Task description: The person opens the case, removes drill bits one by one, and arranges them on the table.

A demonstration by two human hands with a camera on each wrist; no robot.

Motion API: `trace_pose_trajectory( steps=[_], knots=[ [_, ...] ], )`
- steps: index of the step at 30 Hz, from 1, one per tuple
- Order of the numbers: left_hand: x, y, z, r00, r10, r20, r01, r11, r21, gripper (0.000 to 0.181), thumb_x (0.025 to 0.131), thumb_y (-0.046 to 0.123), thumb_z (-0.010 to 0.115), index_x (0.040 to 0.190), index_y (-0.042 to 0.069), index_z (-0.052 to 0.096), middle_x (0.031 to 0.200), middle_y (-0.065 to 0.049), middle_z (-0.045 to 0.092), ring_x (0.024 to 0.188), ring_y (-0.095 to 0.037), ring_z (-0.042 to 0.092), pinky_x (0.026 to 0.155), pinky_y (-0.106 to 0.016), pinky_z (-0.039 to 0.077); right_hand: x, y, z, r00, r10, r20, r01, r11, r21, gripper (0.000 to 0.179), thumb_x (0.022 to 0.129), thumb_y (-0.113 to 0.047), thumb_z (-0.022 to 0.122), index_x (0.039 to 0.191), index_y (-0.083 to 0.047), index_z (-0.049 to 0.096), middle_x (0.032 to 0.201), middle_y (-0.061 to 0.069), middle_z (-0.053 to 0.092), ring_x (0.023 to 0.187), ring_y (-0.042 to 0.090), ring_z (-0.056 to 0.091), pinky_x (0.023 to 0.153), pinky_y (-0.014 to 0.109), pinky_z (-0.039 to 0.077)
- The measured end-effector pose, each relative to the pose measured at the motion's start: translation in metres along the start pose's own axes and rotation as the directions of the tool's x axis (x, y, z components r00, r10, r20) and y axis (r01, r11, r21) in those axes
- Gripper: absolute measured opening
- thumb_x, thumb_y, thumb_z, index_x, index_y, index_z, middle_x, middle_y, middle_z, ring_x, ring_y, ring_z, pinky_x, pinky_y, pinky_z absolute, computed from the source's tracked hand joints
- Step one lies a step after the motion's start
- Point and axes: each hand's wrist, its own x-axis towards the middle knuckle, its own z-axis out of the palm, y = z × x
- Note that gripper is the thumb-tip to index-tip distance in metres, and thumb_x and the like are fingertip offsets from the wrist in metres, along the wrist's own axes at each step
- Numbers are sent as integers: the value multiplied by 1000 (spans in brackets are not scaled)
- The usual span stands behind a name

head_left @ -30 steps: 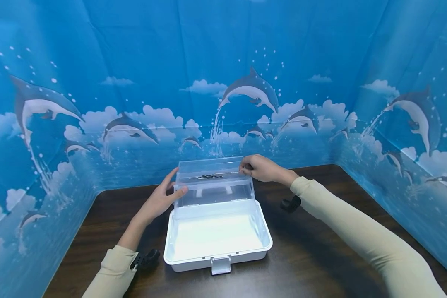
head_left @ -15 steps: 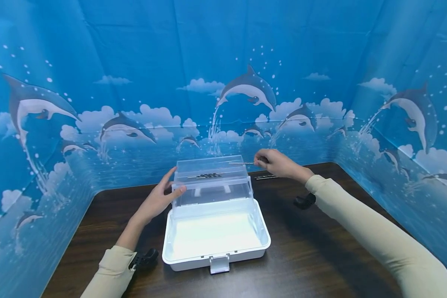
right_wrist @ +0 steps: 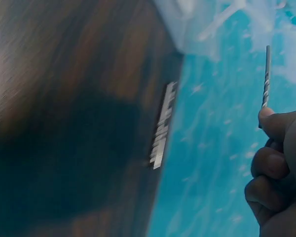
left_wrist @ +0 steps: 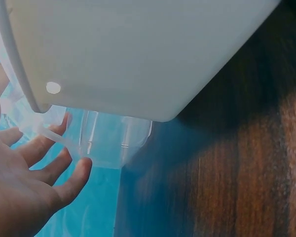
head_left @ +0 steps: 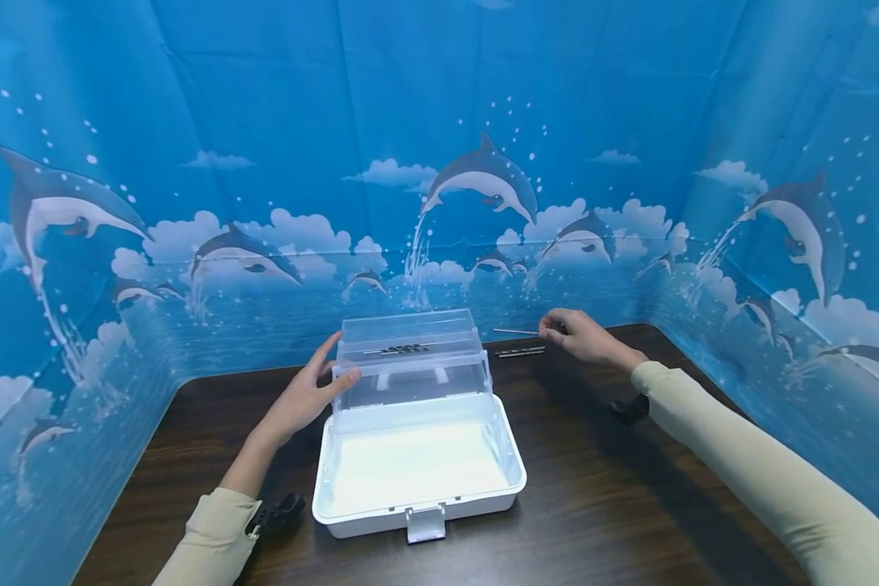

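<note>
A thin metal drill bit (head_left: 516, 331) is pinched between the thumb and fingertips of my right hand (head_left: 584, 337), above the table's back edge. In the right wrist view its spiral shank (right_wrist: 266, 81) points up, away from the hand. A white box (head_left: 419, 521) stands with its clear upper part (head_left: 410, 382) raised at the back. Several small drill bits (head_left: 408, 349) lie in a clear tray there. My left hand (head_left: 300, 400) touches the left side of the clear part, fingers spread and fairly straight. The left wrist view shows its fingers (left_wrist: 79, 180) beside the plastic.
More drill bits (head_left: 522, 352) lie together on the dark wooden table (head_left: 586, 488), right of the clear trays near the back edge. A latch (head_left: 426, 523) hangs at the box's front. A blue dolphin-print curtain (head_left: 300, 163) encloses the back and sides.
My right hand has lifted the drill bit from the clear tray and carried it right, over by the bits on the table. The left hand has stayed at the clear part.
</note>
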Motion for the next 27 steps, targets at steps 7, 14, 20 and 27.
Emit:
trace_pose_trajectory(
  steps=[7, 14, 20, 27],
  knots=[
    [-2, 1, -1, 1000, -3, 0, 3, 1000, -7, 90, 98, 56, 62, 165, 37, 5, 165, -20, 18, 148, -44, 24, 102, -74, 32, -6, 32, 16, 999, 48, 19, -48, 998, 35, 12, 105, -9, 59, 108, 0, 66, 95, 7, 62, 79, 23, 53, 70, 42, 45],
    [-1, -2, -1, 1000, -2, 4, 2, 1000, -6, 90, 98, 56, 62, 165, 37, 5, 164, -22, 22, 147, -44, 27, 102, -74, 33, -2, 54, 31, 997, 59, 45, -60, 998, 14, 8, 105, -7, 59, 104, -1, 66, 94, 12, 63, 74, 23, 52, 67, 42, 44],
    [-1, -2, -1, 1000, -3, -2, 3, 1000, -12, 89, 98, 55, 62, 165, 38, 6, 165, -20, 21, 147, -43, 26, 103, -73, 33, 4, 67, 43, 996, 80, 35, -79, 997, -14, 9, 105, -5, 58, 103, -1, 65, 93, 9, 61, 74, 22, 51, 69, 42, 43],
    [0, 0, -1, 1000, -1, -4, 1, 1000, -15, 89, 98, 55, 63, 165, 37, 6, 164, -19, 23, 147, -42, 29, 102, -72, 34, 5, 75, 51, 994, 106, 37, -105, 994, -33, 7, 104, -4, 60, 102, -1, 66, 92, 6, 60, 78, 22, 53, 71, 43, 45]
  ],
)
